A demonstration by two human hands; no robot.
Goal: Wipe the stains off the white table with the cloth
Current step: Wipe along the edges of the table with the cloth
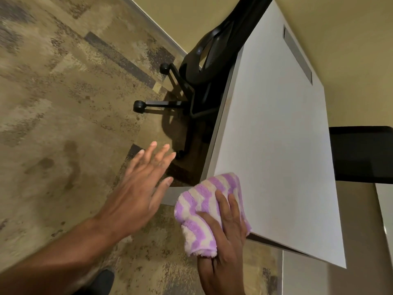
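Observation:
A white table (274, 133) fills the right half of the head view, seen at a tilt. A purple-and-cream striped cloth (204, 201) lies bunched over the table's near left corner. My right hand (225, 237) grips the cloth from below, fingers pressed on top of it at the table's edge. Left of the corner, my left hand (144, 184) hovers over the carpet with fingers spread, holding nothing and touching neither table nor cloth. No stains stand out on the visible tabletop.
A black office chair (197, 81) on castors stands at the table's left side. Patterned brown carpet (63, 103) covers the floor. A grey slot (297, 54) runs along the table's far edge. A dark panel (361, 154) sits to the right.

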